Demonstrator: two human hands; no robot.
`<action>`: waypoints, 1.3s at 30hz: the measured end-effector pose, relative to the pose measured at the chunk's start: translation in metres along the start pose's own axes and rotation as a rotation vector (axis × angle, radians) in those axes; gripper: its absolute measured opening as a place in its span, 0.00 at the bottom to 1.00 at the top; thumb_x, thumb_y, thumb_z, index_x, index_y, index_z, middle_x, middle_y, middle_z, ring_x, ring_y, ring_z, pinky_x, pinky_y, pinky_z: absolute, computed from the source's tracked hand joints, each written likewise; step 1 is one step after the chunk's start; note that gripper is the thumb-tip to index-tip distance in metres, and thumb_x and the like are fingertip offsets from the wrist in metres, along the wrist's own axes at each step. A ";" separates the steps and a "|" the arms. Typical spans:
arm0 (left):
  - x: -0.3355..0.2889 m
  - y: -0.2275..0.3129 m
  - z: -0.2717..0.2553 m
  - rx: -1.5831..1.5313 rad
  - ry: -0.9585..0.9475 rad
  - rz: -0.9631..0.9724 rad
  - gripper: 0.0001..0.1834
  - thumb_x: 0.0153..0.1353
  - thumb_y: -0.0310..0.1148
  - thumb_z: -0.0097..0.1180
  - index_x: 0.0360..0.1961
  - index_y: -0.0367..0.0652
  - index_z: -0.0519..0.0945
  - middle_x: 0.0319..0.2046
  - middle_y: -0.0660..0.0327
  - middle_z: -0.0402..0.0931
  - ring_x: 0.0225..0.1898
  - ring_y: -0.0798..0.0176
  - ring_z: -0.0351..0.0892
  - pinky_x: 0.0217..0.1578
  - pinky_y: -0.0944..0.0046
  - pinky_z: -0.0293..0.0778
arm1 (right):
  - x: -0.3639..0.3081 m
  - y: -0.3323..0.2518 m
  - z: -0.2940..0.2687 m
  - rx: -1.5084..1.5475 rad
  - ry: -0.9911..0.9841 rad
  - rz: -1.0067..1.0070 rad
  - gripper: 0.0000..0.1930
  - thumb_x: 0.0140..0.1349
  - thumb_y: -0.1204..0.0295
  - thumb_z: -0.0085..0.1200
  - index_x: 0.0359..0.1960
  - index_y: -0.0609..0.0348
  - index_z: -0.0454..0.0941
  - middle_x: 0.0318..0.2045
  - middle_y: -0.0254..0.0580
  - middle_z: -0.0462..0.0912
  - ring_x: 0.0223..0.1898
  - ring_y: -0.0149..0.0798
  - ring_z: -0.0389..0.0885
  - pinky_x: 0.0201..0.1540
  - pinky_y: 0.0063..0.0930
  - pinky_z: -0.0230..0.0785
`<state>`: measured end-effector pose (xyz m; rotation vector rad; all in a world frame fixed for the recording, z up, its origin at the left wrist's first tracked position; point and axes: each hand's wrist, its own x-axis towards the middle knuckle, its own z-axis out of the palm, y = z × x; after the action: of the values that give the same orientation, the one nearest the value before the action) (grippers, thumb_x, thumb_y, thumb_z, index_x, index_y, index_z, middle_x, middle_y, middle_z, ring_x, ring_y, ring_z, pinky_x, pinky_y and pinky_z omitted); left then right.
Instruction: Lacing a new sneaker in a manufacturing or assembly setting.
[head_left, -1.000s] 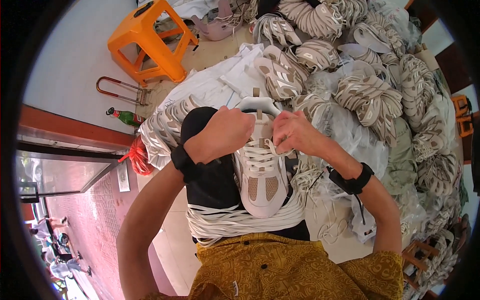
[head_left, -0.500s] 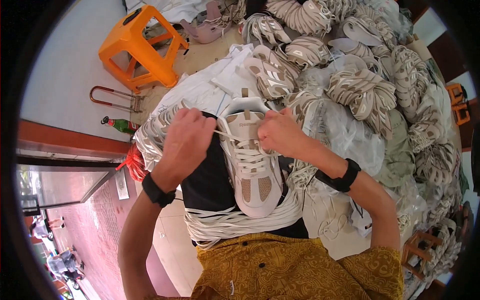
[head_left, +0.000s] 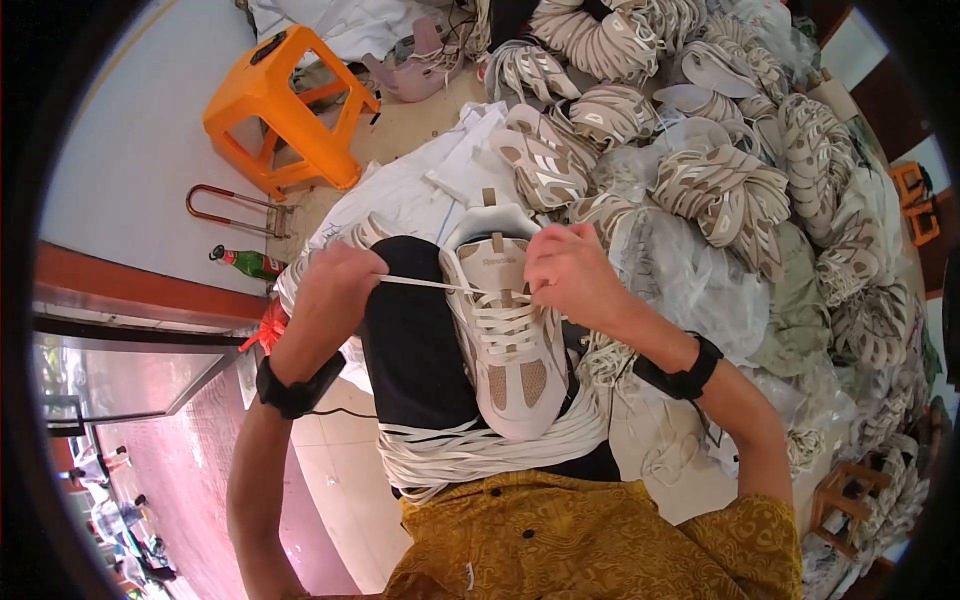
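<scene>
A beige and white sneaker (head_left: 512, 395) rests on my lap, its toe toward me and its heel away. Flat off-white laces criss-cross its front. My left hand (head_left: 335, 290) is closed on one end of the shoelace (head_left: 420, 283), which runs taut leftward from the upper eyelets. At the sneaker's right upper edge, my right hand (head_left: 572, 272) is closed in a pinch by the eyelets; its fingertips partly hide what they hold, seemingly the lace's other side. A bundle of loose off-white laces (head_left: 490, 455) lies across my lap beneath the toe.
Many strung beige shoe uppers (head_left: 720, 195) pile up at the right, mixed with clear plastic bags (head_left: 705, 275). An orange stool (head_left: 285, 110) stands at the far left. A green bottle (head_left: 250, 262) lies near the wall, and a white sack (head_left: 400, 170) spreads beyond my knees.
My left hand has moved left and slightly toward me, drawing out a longer taut stretch of lace. My right hand stays by the eyelets, its fingers shifted slightly.
</scene>
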<state>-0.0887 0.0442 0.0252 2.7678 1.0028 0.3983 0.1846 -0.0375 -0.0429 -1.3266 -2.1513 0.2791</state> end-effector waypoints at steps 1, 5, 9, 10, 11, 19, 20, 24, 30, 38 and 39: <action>-0.003 0.002 -0.002 0.000 0.001 -0.004 0.05 0.47 0.25 0.50 0.28 0.39 0.75 0.24 0.56 0.71 0.33 0.54 0.70 0.35 0.59 0.65 | 0.002 0.001 -0.002 -0.062 0.066 -0.069 0.06 0.35 0.67 0.57 0.14 0.53 0.74 0.22 0.28 0.74 0.37 0.32 0.70 0.40 0.32 0.57; -0.013 0.012 -0.009 0.363 0.048 0.133 0.08 0.44 0.25 0.48 0.29 0.41 0.73 0.24 0.58 0.65 0.34 0.55 0.67 0.36 0.59 0.63 | -0.005 0.000 -0.020 -0.389 0.145 -0.171 0.06 0.38 0.68 0.55 0.17 0.54 0.74 0.21 0.31 0.73 0.32 0.36 0.73 0.33 0.31 0.62; -0.019 0.026 -0.005 0.600 0.061 0.003 0.07 0.46 0.26 0.49 0.30 0.42 0.73 0.26 0.58 0.67 0.36 0.54 0.68 0.37 0.59 0.62 | -0.032 0.013 -0.019 0.090 -0.164 0.476 0.06 0.40 0.70 0.54 0.22 0.55 0.75 0.18 0.38 0.75 0.23 0.42 0.74 0.26 0.33 0.64; -0.017 0.027 -0.004 0.598 0.063 0.005 0.07 0.46 0.26 0.49 0.30 0.42 0.73 0.26 0.58 0.67 0.36 0.54 0.68 0.37 0.59 0.62 | -0.039 0.018 -0.009 0.071 -0.210 0.538 0.06 0.40 0.72 0.55 0.22 0.57 0.75 0.17 0.38 0.75 0.19 0.41 0.73 0.23 0.31 0.64; -0.014 0.028 -0.002 0.344 -0.048 -0.250 0.07 0.49 0.27 0.49 0.32 0.42 0.73 0.30 0.59 0.69 0.39 0.55 0.69 0.39 0.59 0.63 | -0.045 0.020 0.001 0.068 -0.210 0.540 0.06 0.40 0.72 0.55 0.22 0.57 0.75 0.17 0.38 0.75 0.19 0.41 0.73 0.23 0.31 0.64; -0.015 0.017 0.026 -1.759 0.320 -0.411 0.13 0.59 0.30 0.44 0.43 0.34 0.68 0.41 0.54 0.69 0.48 0.59 0.68 0.52 0.62 0.61 | -0.064 0.057 0.025 0.622 0.118 0.822 0.13 0.38 0.70 0.54 0.31 0.57 0.78 0.19 0.45 0.77 0.21 0.43 0.77 0.26 0.34 0.68; -0.018 0.011 0.023 -1.758 0.325 -0.413 0.13 0.59 0.30 0.44 0.43 0.34 0.68 0.41 0.54 0.69 0.48 0.59 0.68 0.52 0.62 0.61 | -0.065 0.057 0.027 0.623 0.114 0.820 0.13 0.38 0.70 0.54 0.31 0.57 0.78 0.19 0.45 0.77 0.21 0.43 0.77 0.26 0.34 0.68; -0.037 -0.028 -0.002 -1.792 0.527 -0.373 0.13 0.61 0.32 0.43 0.44 0.36 0.68 0.41 0.56 0.67 0.47 0.60 0.65 0.56 0.60 0.57 | -0.091 0.053 0.051 0.321 -0.105 0.723 0.17 0.39 0.75 0.53 0.35 0.62 0.75 0.15 0.43 0.77 0.17 0.32 0.76 0.19 0.24 0.66; -0.142 -0.170 -0.063 -1.677 1.004 -0.574 0.17 0.62 0.25 0.41 0.51 0.30 0.62 0.47 0.51 0.66 0.53 0.57 0.63 0.60 0.58 0.56 | -0.092 0.065 0.039 1.230 0.126 1.045 0.07 0.47 0.77 0.49 0.27 0.68 0.74 0.17 0.43 0.77 0.17 0.31 0.75 0.19 0.21 0.67; -0.290 -0.264 -0.093 -1.426 1.341 -0.752 0.21 0.62 0.25 0.39 0.55 0.27 0.57 0.55 0.45 0.58 0.56 0.57 0.59 0.60 0.58 0.56 | -0.086 0.105 -0.060 1.515 0.804 0.594 0.05 0.54 0.79 0.48 0.33 0.65 0.73 0.31 0.39 0.76 0.32 0.32 0.75 0.35 0.20 0.68; -0.340 -0.282 -0.116 -1.056 1.162 -0.750 0.21 0.63 0.26 0.39 0.55 0.26 0.58 0.55 0.45 0.58 0.56 0.58 0.59 0.59 0.60 0.56 | -0.087 0.119 -0.067 1.528 0.869 0.627 0.05 0.54 0.79 0.48 0.33 0.64 0.73 0.30 0.39 0.76 0.32 0.32 0.75 0.35 0.20 0.68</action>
<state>-0.5449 0.0457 0.0006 0.9802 1.3013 1.7751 0.3409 -0.0644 -0.0766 -0.7790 -0.3617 1.0540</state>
